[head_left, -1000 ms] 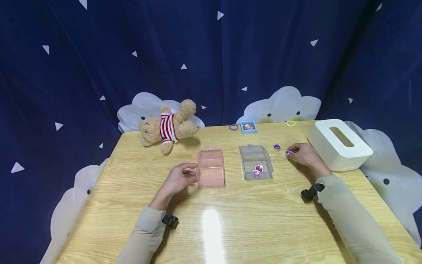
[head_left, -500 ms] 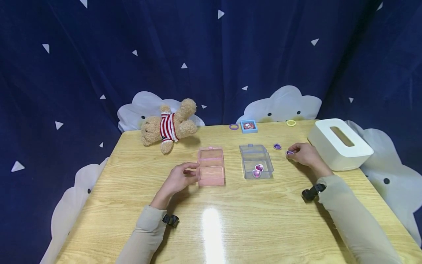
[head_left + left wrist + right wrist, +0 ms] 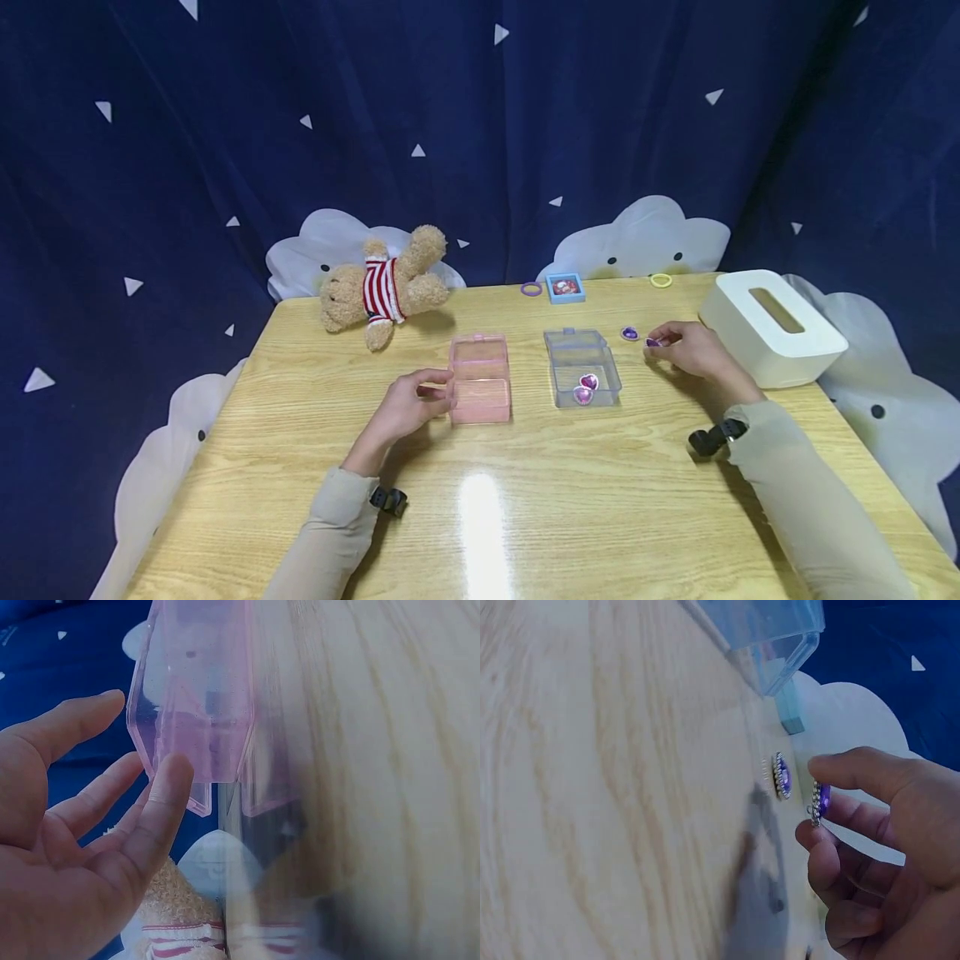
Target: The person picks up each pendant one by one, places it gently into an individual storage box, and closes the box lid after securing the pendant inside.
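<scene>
The purple gem (image 3: 824,801) is held just above the table (image 3: 570,492), to the right of the grey-blue box (image 3: 609,398). The right hand (image 3: 696,350) pinches it at opposite edges between thumb and fingertips. The left hand (image 3: 408,406) holds nothing; its fingers are spread and relaxed at the left wall of the pink box (image 3: 481,408). Contact with that wall cannot be confirmed.

Handling: treat the gem as light and stiff. The smooth purple face is probably slippery; the beaded silver rim should give better purchase. Grip at the rim, across opposite edges – excess pressure may flip the piece out.

Surroundings: a second purple gem (image 3: 783,776) lies on the table just beside the fingertips and could be knocked. Two pink gems (image 3: 587,389) lie in the grey-blue box. Both boxes have their lids folded back. The white tissue box (image 3: 780,367) stands near the right wrist and limits movement to that side. A blue frame (image 3: 566,288), purple ring (image 3: 531,289), yellow ring (image 3: 661,281) and teddy bear (image 3: 382,287) lie along the far edge – well apart from both hands.
</scene>
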Tool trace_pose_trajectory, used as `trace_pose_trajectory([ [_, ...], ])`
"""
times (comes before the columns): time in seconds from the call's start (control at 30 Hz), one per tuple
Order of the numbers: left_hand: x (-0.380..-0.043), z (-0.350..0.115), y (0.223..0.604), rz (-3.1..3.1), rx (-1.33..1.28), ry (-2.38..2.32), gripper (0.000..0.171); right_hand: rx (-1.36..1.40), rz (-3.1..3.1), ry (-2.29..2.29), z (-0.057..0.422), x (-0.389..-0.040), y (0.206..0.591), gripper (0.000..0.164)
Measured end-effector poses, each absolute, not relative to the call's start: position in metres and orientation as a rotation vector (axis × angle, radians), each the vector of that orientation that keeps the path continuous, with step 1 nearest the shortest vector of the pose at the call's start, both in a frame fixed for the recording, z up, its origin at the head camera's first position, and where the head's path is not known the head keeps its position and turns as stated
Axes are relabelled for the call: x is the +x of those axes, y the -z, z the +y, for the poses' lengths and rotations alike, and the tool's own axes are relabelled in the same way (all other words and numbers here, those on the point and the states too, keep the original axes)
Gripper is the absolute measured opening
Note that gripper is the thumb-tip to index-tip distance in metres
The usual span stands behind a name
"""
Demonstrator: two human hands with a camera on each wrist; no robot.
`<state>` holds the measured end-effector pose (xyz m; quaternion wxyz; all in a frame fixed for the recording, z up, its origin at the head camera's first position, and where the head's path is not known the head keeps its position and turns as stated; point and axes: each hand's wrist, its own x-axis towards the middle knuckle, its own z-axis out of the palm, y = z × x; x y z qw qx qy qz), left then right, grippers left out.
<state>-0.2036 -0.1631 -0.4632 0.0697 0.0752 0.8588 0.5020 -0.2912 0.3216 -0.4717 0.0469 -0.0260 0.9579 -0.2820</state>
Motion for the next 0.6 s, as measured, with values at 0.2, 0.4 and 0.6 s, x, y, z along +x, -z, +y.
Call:
trace_pose_trajectory([
  [0.2,-0.203,-0.162,0.463,2.592,0.225,-1.505,0.046,-0.13,2.956,0.834,0.314,-0.289,0.46,0.04],
  [0.4,-0.203,-0.161,0.463,2.586,0.206,-1.506,0.047,-0.236,3.005,0.827,0.305,-0.288,0.447,0.033],
  [0.6,-0.203,-0.161,0.463,2.588,0.184,-1.499,0.047,-0.281,3.022,0.84,0.293,-0.282,0.434,0.035],
])
